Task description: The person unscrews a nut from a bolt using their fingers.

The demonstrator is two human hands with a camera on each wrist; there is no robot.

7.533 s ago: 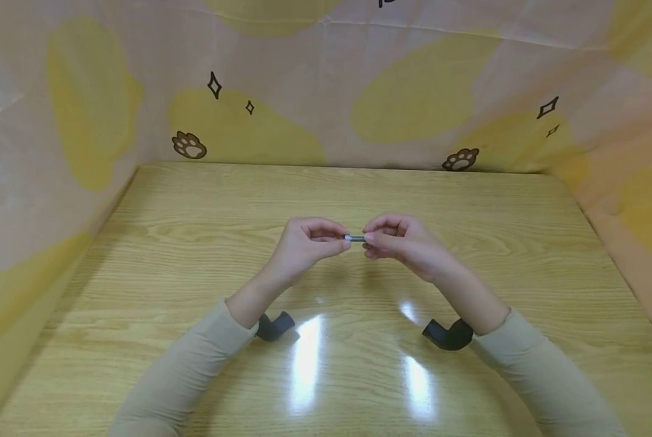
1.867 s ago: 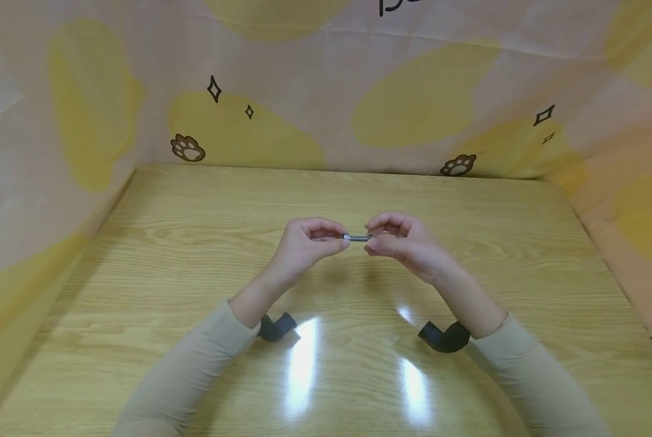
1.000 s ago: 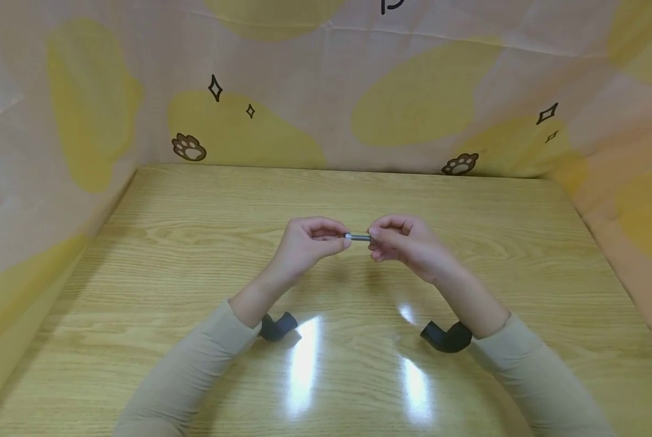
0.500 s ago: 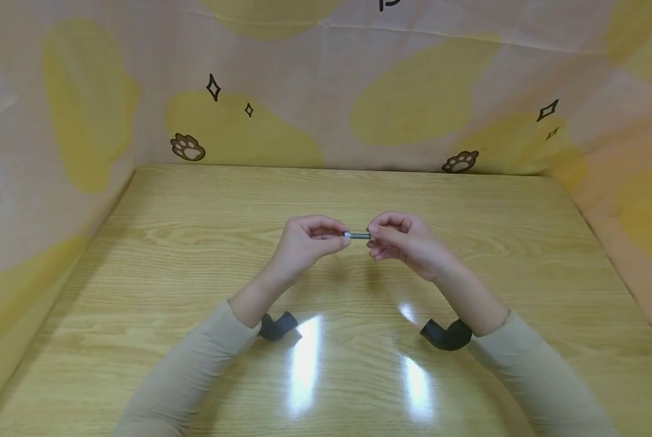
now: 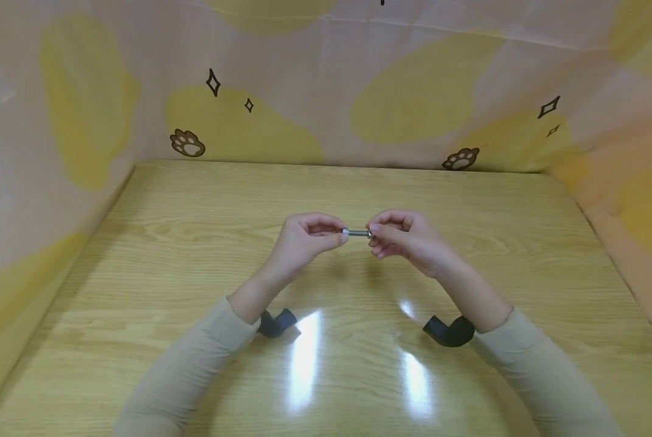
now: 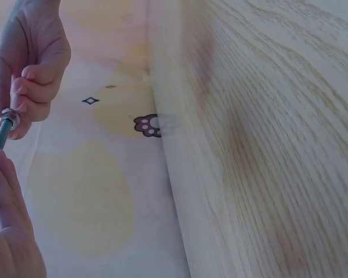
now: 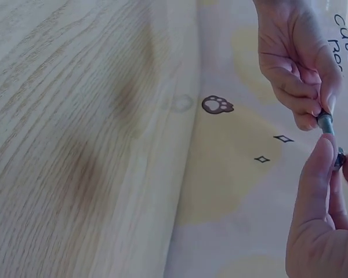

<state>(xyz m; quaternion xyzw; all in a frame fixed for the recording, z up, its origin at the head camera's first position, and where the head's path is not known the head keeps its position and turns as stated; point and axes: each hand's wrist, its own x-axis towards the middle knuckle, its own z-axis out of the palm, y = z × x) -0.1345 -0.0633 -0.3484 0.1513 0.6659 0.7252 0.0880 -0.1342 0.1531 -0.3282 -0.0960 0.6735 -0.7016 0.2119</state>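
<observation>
Above the table, a silver bolt (image 5: 357, 233) lies nearly level between the two hands. My left hand (image 5: 306, 243) pinches its head end between thumb and fingers. At the other end, my right hand (image 5: 408, 238) has thumb and fingertips on a hex nut (image 6: 9, 117), which sits around the bolt's threaded end. The bolt head (image 7: 325, 120) shows at the left fingertips in the right wrist view. Bare threaded shank is visible between the hands.
The wood-grain table (image 5: 195, 200) spreads beneath both hands, with glossy light reflections near the front. A patterned cloth (image 5: 326, 79) walls in the back and sides. Black curved pieces (image 5: 448, 331) stick out by both wrists.
Compared with 7.5 seconds ago, the right fingers are farther from the left hand, with more shank showing. The right fingers have shifted their hold at the nut; the left keeps its pinch.
</observation>
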